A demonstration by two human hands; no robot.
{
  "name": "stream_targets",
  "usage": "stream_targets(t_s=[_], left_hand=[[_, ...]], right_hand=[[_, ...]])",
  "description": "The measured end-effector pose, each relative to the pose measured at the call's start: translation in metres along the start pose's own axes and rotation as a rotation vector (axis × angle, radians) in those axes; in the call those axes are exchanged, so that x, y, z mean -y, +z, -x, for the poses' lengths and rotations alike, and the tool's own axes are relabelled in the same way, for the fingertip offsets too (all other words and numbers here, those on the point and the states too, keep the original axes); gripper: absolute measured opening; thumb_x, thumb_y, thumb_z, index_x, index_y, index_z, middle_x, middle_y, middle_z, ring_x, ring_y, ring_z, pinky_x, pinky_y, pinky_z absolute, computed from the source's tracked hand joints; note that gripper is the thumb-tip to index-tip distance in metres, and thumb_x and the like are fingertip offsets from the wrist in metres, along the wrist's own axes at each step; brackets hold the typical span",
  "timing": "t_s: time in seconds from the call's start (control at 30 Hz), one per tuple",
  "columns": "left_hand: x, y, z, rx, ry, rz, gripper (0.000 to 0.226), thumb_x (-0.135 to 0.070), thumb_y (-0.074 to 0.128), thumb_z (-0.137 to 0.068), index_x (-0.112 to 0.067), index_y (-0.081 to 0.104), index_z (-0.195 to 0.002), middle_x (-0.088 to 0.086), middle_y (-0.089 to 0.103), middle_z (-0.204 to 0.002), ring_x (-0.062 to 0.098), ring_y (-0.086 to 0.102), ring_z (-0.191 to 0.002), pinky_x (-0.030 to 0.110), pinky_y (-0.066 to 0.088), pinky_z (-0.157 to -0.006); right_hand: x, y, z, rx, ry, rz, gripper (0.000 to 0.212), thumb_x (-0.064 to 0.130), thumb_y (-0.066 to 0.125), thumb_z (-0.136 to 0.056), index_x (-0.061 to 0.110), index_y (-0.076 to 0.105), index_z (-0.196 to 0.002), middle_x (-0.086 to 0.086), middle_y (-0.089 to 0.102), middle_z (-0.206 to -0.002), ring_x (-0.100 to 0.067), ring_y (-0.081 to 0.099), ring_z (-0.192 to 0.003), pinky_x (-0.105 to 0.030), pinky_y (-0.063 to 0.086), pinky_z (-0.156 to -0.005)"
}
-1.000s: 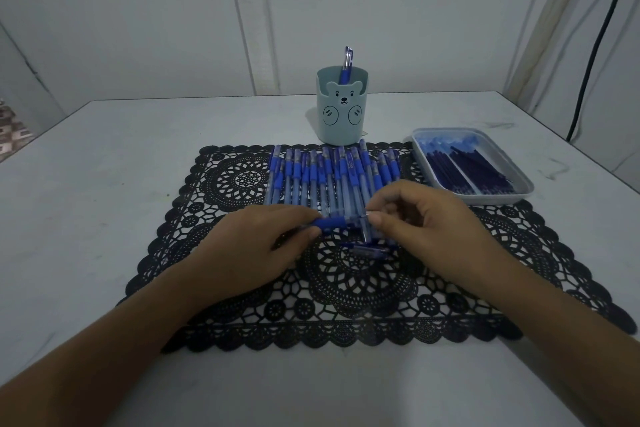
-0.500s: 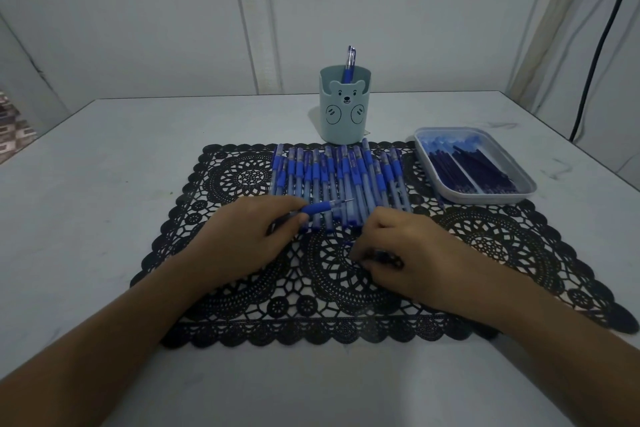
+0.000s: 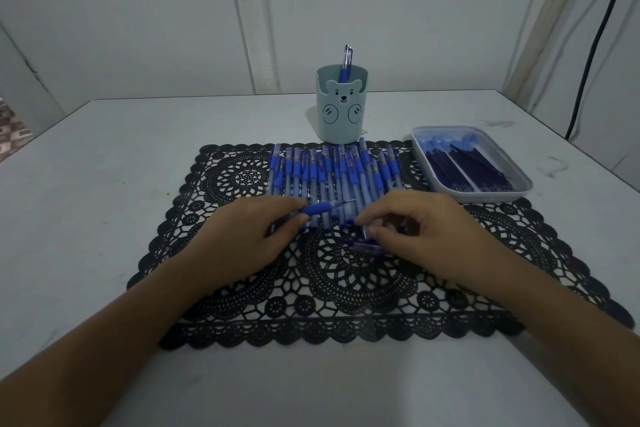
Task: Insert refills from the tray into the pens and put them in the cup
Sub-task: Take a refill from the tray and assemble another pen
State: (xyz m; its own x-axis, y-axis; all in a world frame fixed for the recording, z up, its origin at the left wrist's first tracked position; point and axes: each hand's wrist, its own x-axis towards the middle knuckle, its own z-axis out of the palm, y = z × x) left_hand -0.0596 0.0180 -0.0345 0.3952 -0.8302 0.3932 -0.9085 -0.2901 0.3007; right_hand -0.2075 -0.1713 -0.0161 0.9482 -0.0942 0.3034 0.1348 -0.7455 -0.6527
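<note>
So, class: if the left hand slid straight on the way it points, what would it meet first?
Probably the right hand, just past the tip of the pen the left hand holds; depth is unclear.

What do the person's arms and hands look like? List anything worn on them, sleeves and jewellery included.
Nothing worn shows. The left hand and right hand are bare: no gloves, no rings visible. The left forearm and right forearm are bare too, with no sleeve, watch or bracelet up to the frame's edge. No markings are visible.
</note>
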Motion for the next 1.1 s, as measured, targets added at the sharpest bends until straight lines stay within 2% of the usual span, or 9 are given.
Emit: stream_targets(t_s=[0.23, 0.33, 0.4, 0.47, 0.57, 0.67, 0.83, 0.93, 1.1], left_hand=[[-0.009, -0.002, 0.002, -0.004, 0.043, -0.023, 0.042, -0.046, 0.034, -0.088, -0.024, 0.063, -0.108, -0.024, 0.052, -0.074, -0.008, 0.049, -0.054, 0.005, 0.030, -0.049], [-0.016, -0.003, 0.002, 0.002, 0.093, -0.037, 0.039, -0.042, 0.036, -0.090, -0.021, 0.063, -0.108, -0.020, 0.057, -0.077, -0.007, 0.045, -0.053, 0.007, 0.036, -0.050], [-0.020, -0.004, 0.002, 0.007, 0.123, -0.046, 0.036, -0.039, 0.039, -0.090, -0.021, 0.064, -0.108, -0.015, 0.063, -0.078, -0.002, 0.051, -0.054, 0.010, 0.041, -0.049], [-0.020, -0.004, 0.002, 0.014, 0.135, -0.045, 0.035, -0.038, 0.039, -0.090, -0.021, 0.064, -0.108, -0.013, 0.065, -0.079, 0.000, 0.054, -0.055, 0.015, 0.046, -0.048], [-0.016, -0.007, 0.001, 0.021, 0.116, -0.015, 0.037, -0.039, 0.039, -0.090, -0.020, 0.064, -0.109, -0.022, 0.056, -0.077, -0.011, 0.047, -0.053, 0.006, 0.036, -0.050], [-0.006, -0.010, -0.001, -0.008, 0.057, -0.025, 0.042, -0.044, 0.036, -0.087, -0.021, 0.064, -0.108, -0.024, 0.051, -0.068, -0.009, 0.051, -0.061, 0.007, 0.033, -0.043], [0.009, -0.011, -0.001, -0.099, -0.093, -0.011, 0.033, -0.037, 0.042, -0.087, -0.017, 0.066, -0.100, -0.014, 0.056, -0.061, 0.003, 0.054, -0.066, 0.013, 0.037, -0.046], [0.008, -0.010, -0.001, -0.127, -0.130, -0.009, 0.032, -0.035, 0.043, -0.086, -0.016, 0.065, -0.099, -0.011, 0.057, -0.062, 0.007, 0.054, -0.068, 0.023, 0.043, -0.047], [0.000, -0.005, -0.002, -0.080, -0.104, -0.025, 0.019, -0.027, 0.051, -0.092, -0.015, 0.065, -0.098, -0.013, 0.054, -0.063, 0.004, 0.052, -0.064, 0.014, 0.036, -0.048]], right_hand=[[-0.005, 0.007, -0.003, -0.246, -0.041, 0.118, 0.014, 0.019, 0.063, -0.084, 0.025, 0.059, -0.097, 0.011, 0.057, -0.085, -0.003, 0.052, -0.076, -0.008, 0.042, -0.070], [-0.007, 0.009, -0.004, -0.151, -0.095, 0.261, 0.034, 0.040, 0.056, -0.084, 0.023, 0.060, -0.113, 0.016, 0.054, -0.101, 0.001, 0.049, -0.092, -0.014, 0.039, -0.086], [-0.006, 0.010, -0.004, -0.105, -0.123, 0.263, 0.026, 0.033, 0.059, -0.083, 0.022, 0.066, -0.105, 0.014, 0.060, -0.091, -0.006, 0.055, -0.085, -0.024, 0.045, -0.080], [-0.005, 0.007, -0.004, -0.113, -0.133, 0.244, 0.016, 0.027, 0.061, -0.084, 0.023, 0.069, -0.097, 0.018, 0.060, -0.079, -0.004, 0.055, -0.076, -0.017, 0.045, -0.072], [-0.004, -0.009, -0.005, -0.072, -0.032, 0.128, 0.012, 0.027, 0.060, -0.083, 0.033, 0.066, -0.092, 0.020, 0.061, -0.077, 0.000, 0.057, -0.077, -0.010, 0.045, -0.069], [-0.010, -0.032, -0.004, -0.045, 0.150, 0.067, 0.013, 0.031, 0.055, -0.086, 0.031, 0.068, -0.083, 0.002, 0.068, -0.077, -0.015, 0.061, -0.072, -0.026, 0.051, -0.070], [-0.026, -0.059, -0.008, -0.418, 0.383, -0.161, 0.025, 0.020, 0.054, -0.090, 0.018, 0.067, -0.068, 0.007, 0.063, -0.058, -0.006, 0.053, -0.053, -0.018, 0.045, -0.056], [-0.034, -0.055, -0.008, -0.582, 0.388, 0.249, 0.024, 0.025, 0.053, -0.089, 0.009, 0.064, -0.074, -0.002, 0.061, -0.070, -0.017, 0.053, -0.068, -0.027, 0.037, -0.064], [-0.043, -0.023, -0.008, -0.524, 0.218, 0.727, 0.026, 0.022, 0.055, -0.088, 0.003, 0.061, -0.072, -0.010, 0.057, -0.068, -0.023, 0.048, -0.055, -0.026, 0.035, -0.053]])
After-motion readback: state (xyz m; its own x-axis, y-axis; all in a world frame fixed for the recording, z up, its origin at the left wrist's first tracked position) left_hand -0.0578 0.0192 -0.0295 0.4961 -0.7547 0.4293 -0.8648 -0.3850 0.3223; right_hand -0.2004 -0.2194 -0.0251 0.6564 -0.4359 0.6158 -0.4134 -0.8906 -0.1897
